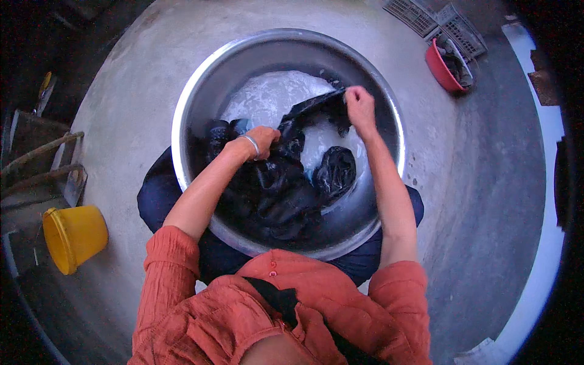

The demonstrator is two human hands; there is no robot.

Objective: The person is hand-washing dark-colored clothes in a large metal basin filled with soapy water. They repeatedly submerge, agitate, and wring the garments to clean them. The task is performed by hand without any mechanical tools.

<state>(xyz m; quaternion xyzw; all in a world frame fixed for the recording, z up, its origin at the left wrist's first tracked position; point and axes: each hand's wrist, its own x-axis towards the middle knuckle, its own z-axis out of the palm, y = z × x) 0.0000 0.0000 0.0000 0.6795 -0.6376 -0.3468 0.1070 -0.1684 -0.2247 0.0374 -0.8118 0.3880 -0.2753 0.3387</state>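
Note:
A wide metal basin point(380, 79) stands between my knees, with whitish sudsy water point(267, 91) in it. Wet black cloth point(274, 188), which looks like a garment, lies bunched along its near and left side. My left hand point(258, 143), with a silver bangle at the wrist, is closed on a part of the cloth near the basin's middle. Farther right and higher, my right hand point(360, 109) pinches another part. Between the two hands a strip of the cloth is stretched taut above the water. A rounded clump of black cloth rests to the right in the suds.
A yellow bucket point(76, 237) lies tilted on the concrete floor point(134, 91) at the left, near wooden-handled tools point(42, 149). At the far right are a red basin point(439, 68) holding dark things and grey plastic crates point(459, 30). A pale wall edge curves along the right.

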